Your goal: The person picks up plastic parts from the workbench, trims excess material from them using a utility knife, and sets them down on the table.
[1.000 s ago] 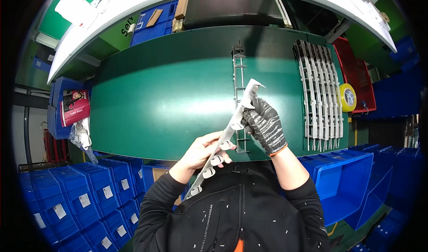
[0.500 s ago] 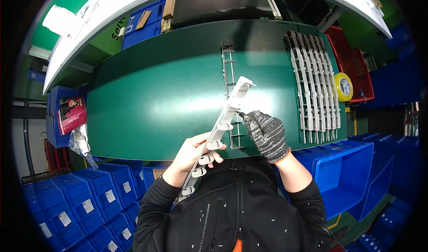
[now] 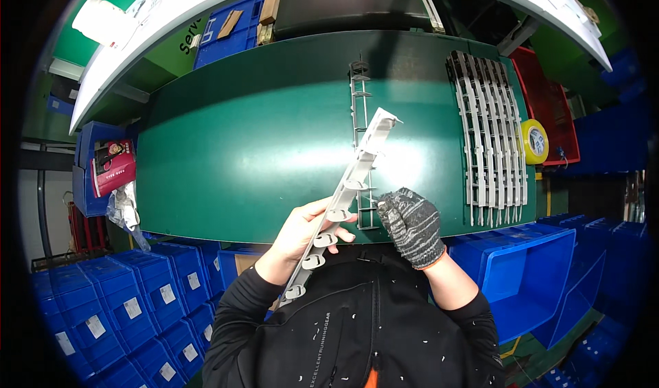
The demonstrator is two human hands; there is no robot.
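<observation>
My bare left hand (image 3: 307,229) grips a long grey plastic strip with round clips (image 3: 349,192), held slanting from my chest up toward the table's middle. My right hand (image 3: 410,225), in a dark knitted glove, hovers just right of the strip's middle, fingers curled and pinching at something small next to it. A second grey ladder-like strip (image 3: 360,107) lies flat on the green table (image 3: 240,141) behind the held one.
A row of several grey strips (image 3: 491,137) lies side by side at the table's right. A yellow tape roll (image 3: 535,142) and a red bin (image 3: 549,100) sit beyond them. Blue bins (image 3: 528,278) stand below the table on both sides.
The gloved right hand has slid down the strip from near its top end to beside its middle. The strip has stayed in the left hand, tilted a little further.
</observation>
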